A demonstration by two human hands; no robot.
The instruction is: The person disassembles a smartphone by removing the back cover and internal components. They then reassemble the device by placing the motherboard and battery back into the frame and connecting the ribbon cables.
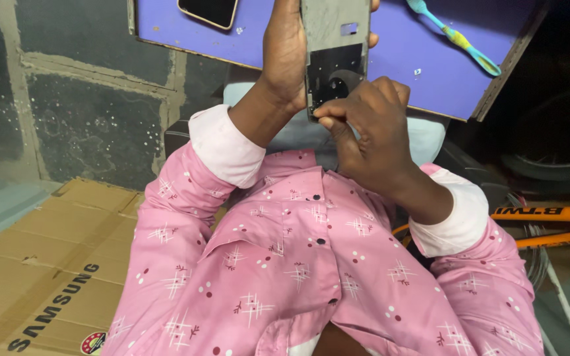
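Note:
My left hand [285, 56] holds an opened phone body [335, 49], a grey frame with a black inner panel, upright over the edge of a purple board [397, 66]. The fingertips of my right hand [367, 132] pinch at the lower left edge of that phone body, touching the black panel. Whether something small sits between those fingers is hidden. Both arms wear pink patterned sleeves with white cuffs.
Another phone [209, 11] lies screen-up at the board's top left. A light blue toothbrush [453, 34] lies at its top right. Flattened brown cardboard [41, 264] covers the floor at left. An orange bicycle frame [549, 224] stands at right.

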